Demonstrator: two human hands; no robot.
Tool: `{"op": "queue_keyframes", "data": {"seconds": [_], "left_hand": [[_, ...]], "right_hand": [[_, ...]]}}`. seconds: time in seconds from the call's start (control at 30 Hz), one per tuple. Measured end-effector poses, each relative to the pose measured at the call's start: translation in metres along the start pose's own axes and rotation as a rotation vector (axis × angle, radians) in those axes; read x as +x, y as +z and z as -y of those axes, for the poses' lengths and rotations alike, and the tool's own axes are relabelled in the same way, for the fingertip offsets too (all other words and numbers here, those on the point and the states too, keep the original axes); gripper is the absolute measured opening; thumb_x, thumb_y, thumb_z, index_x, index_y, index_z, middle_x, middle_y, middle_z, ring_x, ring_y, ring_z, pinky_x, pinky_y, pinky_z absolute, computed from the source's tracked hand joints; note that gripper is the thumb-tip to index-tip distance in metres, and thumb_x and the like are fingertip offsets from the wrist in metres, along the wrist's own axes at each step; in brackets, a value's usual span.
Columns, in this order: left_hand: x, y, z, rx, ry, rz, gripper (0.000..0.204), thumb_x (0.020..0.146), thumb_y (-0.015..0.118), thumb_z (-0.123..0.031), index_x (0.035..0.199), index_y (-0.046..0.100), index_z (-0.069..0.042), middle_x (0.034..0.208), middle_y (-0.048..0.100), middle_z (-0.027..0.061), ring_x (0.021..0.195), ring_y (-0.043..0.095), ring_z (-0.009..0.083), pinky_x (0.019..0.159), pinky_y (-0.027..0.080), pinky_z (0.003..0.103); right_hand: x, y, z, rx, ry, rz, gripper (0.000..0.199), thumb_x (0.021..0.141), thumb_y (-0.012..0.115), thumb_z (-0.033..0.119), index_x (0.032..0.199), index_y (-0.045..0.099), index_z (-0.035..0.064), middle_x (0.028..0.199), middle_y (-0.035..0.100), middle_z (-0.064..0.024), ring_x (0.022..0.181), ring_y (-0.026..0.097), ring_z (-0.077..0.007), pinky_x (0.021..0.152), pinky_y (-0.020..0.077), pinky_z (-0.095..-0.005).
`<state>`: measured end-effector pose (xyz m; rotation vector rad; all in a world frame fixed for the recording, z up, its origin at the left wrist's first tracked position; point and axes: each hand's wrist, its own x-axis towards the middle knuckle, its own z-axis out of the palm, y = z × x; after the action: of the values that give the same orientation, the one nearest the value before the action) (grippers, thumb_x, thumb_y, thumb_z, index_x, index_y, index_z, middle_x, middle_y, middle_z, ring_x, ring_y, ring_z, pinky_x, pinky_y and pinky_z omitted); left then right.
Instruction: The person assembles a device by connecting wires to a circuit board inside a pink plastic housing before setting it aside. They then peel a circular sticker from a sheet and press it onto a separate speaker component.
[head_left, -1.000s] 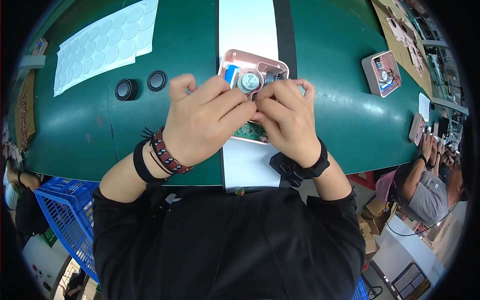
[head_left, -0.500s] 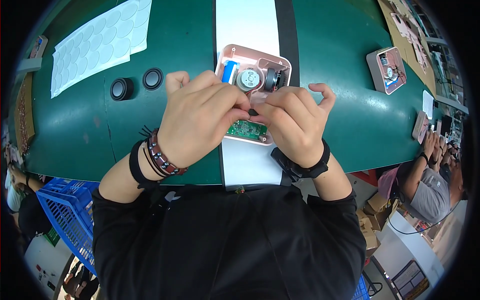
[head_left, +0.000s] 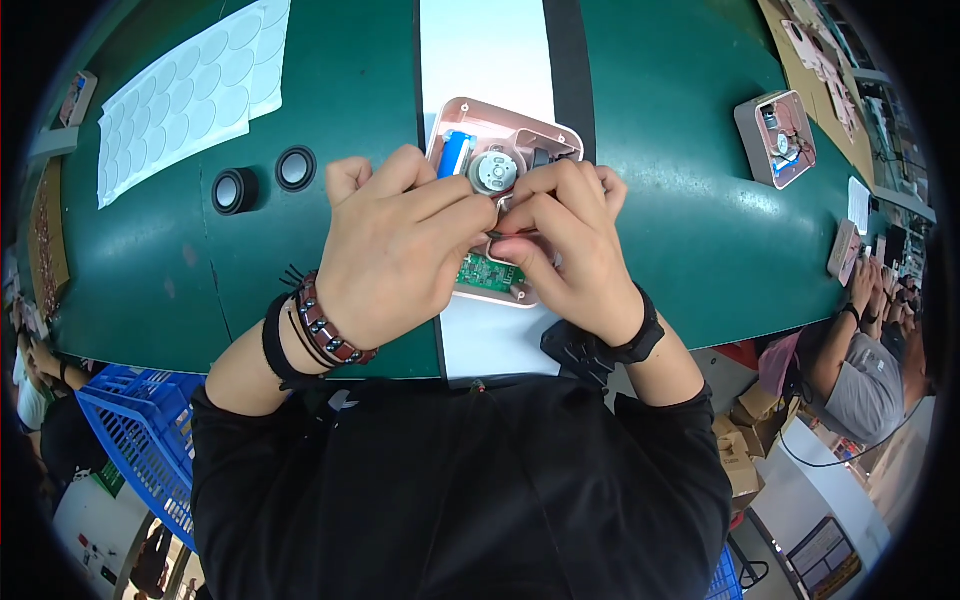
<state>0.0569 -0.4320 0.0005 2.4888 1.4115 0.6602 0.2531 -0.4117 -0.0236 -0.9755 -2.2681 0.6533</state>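
A pale pink plastic housing lies open between my hands. Inside it sit a blue cylindrical battery, a round silver motor, a dark round part half covered by fingers, and a green circuit board. My left hand is closed in a pinch over the middle of the housing. Opposite it, my right hand pinches too, fingertips nearly meeting the left's. A thin dark piece and bits of wire show between the fingertips; what each hand grips is mostly hidden.
Two black round speakers stand left on the green table, near a white sheet of round stickers. Another pink housing with parts inside is at right. A blue crate is low left; people work at both sides.
The housing has shifted slightly toward me and left. My right fingers have turned and spread a little around the pinch, and the clear film seen beside them no longer shows.
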Motion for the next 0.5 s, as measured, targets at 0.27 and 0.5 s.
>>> {"op": "queue_keyframes", "data": {"seconds": [0.27,0.5], "left_hand": [[0.0007,0.0011,-0.0009,0.012,-0.017,0.030,0.015,0.072,0.068,-0.010,0.084,0.062,-0.016,0.078,0.056,-0.0087,0.080,0.049,0.0145,0.073,0.028,0.038],[0.0055,0.0073,-0.0078,0.056,-0.013,0.057,0.012,0.073,0.066,-0.009,0.082,0.061,-0.015,0.077,0.056,-0.0068,0.079,0.052,0.0150,0.072,0.030,0.037]], "right_hand": [[-0.0012,0.0030,0.0019,0.082,0.069,-0.015,0.012,0.074,0.071,0.008,0.081,0.062,0.0096,0.106,0.051,-0.0055,0.102,0.048,-0.0222,0.093,0.0263,-0.0373],[-0.0004,0.0009,0.0036,0.040,0.113,0.008,0.014,0.071,0.072,0.005,0.079,0.062,0.0087,0.105,0.050,-0.0067,0.102,0.049,-0.0218,0.095,0.0268,-0.0376]]}}
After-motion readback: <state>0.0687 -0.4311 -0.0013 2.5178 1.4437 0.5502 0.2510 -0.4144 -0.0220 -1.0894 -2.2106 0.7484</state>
